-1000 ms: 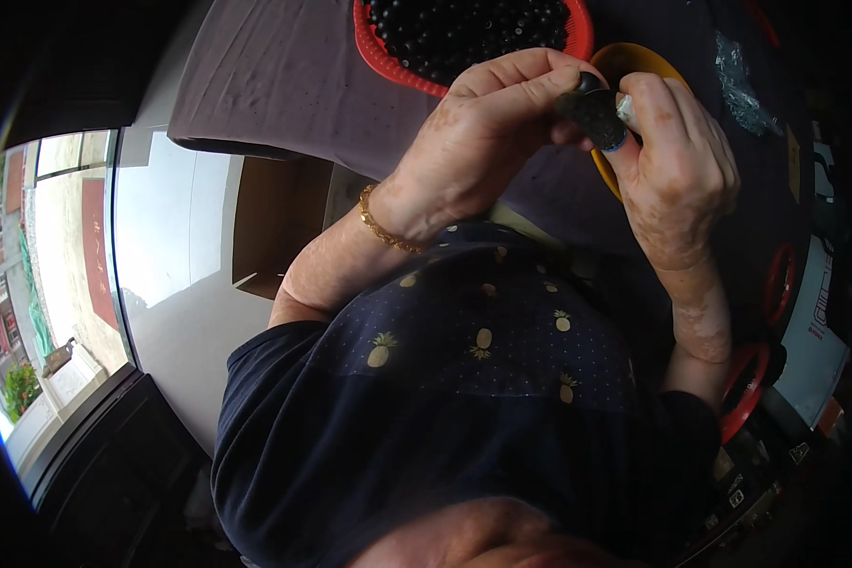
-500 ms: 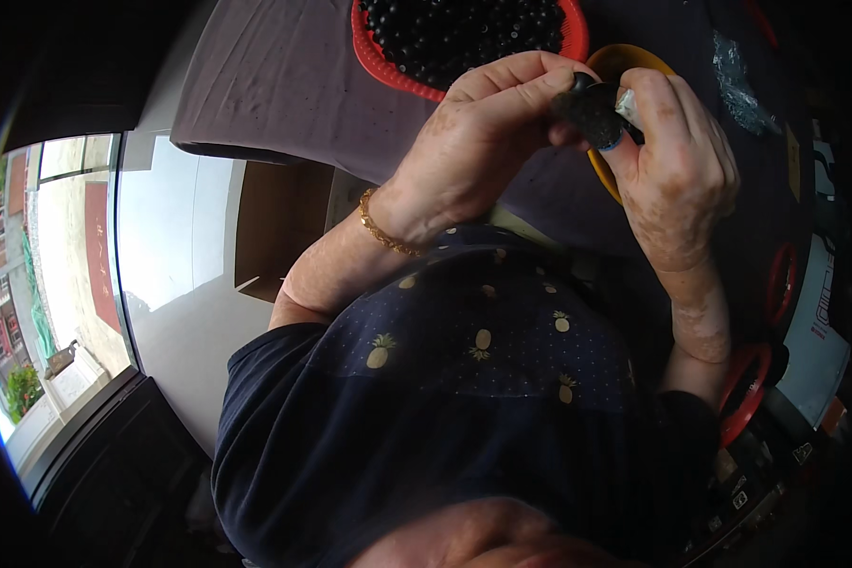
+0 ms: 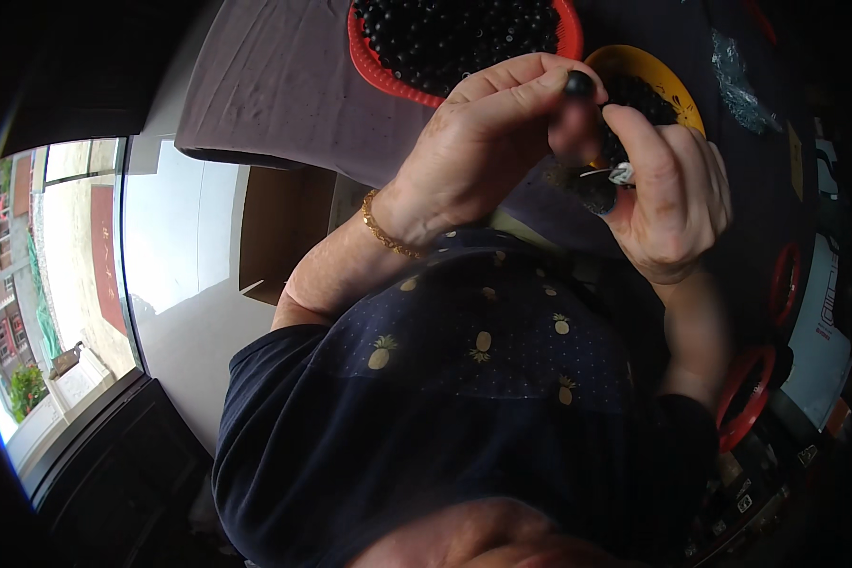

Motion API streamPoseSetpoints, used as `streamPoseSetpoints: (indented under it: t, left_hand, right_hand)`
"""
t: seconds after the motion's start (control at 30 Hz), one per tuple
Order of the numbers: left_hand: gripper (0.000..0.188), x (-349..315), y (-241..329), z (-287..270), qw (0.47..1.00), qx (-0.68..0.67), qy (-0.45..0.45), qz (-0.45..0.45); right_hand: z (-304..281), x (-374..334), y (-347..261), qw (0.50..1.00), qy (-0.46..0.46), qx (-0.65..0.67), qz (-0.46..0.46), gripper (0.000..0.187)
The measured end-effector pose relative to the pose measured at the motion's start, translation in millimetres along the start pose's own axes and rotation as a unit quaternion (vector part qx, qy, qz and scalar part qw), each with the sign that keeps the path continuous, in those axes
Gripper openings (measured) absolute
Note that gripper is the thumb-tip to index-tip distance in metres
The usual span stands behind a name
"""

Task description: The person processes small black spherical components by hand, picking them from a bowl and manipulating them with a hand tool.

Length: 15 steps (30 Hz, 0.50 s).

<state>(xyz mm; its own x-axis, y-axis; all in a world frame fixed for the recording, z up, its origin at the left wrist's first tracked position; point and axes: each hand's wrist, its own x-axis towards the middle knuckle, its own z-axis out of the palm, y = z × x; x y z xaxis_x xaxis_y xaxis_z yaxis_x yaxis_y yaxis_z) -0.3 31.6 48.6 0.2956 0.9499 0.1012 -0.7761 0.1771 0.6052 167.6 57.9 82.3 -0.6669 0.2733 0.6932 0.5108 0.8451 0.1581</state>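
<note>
My left hand [image 3: 497, 118] pinches a small, shiny black round piece [image 3: 579, 85] between thumb and forefinger; its other fingertips are blurred. To the right, my right hand [image 3: 677, 189] is closed around a dark, flat tool [image 3: 587, 192] with a pale part showing near the fingers. The tool is smeared by motion, so its exact kind is unclear. It points left, below the black piece and apart from it. Behind the hands, a yellow bowl [image 3: 683, 90] contains dark pieces. Past my left hand, a red basket [image 3: 374, 64] is filled with small black round pieces.
A grey-purple cloth [image 3: 275, 95] covers the table. Crumpled clear plastic [image 3: 740, 85] lies at the far right. An open cardboard box [image 3: 279, 222] stands below the table's left edge. Red round rims [image 3: 748, 398] show at the lower right.
My right hand has drawn the dark tool down and away from the black piece, which now shows clearly in my left fingertips. More of the yellow bowl is visible.
</note>
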Motion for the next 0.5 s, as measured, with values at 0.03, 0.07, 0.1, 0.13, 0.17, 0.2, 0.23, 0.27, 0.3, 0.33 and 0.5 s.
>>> streamPoseSetpoints:
  t: [0.03,0.07,0.1,0.13,0.17,0.2,0.23,0.27,0.3,0.33,0.5]
  left_hand:
    - [0.029,-0.3,0.1,2.0,1.0,0.007,0.02,-0.003]
    - [0.029,-0.5,-0.3,1.7,1.0,0.008,0.02,-0.004]
    - [0.03,-0.7,-0.9,1.2,1.0,0.002,0.022,-0.008]
    - [0.03,-0.8,-1.3,0.9,1.0,-0.003,0.024,-0.011]
    - [0.03,-0.7,-1.5,0.9,1.0,-0.002,0.024,-0.011]
    - [0.03,-0.4,-1.6,1.0,0.999,0.002,0.03,-0.013]
    - [0.029,-0.1,-1.7,1.2,0.999,0.006,0.036,-0.015]
    - [0.029,0.2,-1.8,2.4,0.999,0.006,0.036,-0.016]
    - [0.028,0.2,-1.7,4.4,0.999,-0.002,0.051,-0.015]
    - [0.028,0.4,-1.7,5.6,0.998,-0.011,0.066,-0.014]
    - [0.028,2.9,-6.4,-10.7,0.998,-0.054,-0.011,0.001]
  right_hand:
    - [-0.7,0.6,-2.3,1.0,0.0,0.0,0.001,0.038]
    - [-1.1,1.2,-4.3,1.0,0.003,0.008,0.002,0.038]
    - [-1.1,1.3,-4.9,1.0,0.006,0.015,0.003,0.038]
    - [1.2,-0.1,-3.2,0.999,0.02,0.027,-0.004,0.036]
    - [1.9,0.1,-3.2,0.999,0.02,0.027,-0.004,0.036]
    - [2.6,0.8,-3.5,1.0,0.014,0.015,-0.005,0.034]
    - [3.2,1.2,-3.4,1.0,0.008,0.002,-0.007,0.032]
    - [4.4,0.3,-3.2,1.0,0.008,0.002,-0.006,0.032]
    - [6.1,-1.1,-3.6,1.0,0.01,0.0,-0.001,0.03]
    - [7.4,-1.9,-3.5,1.0,0.012,-0.003,0.003,0.029]
    - [8.6,-2.0,-3.5,1.0,0.0,-0.003,0.001,0.031]
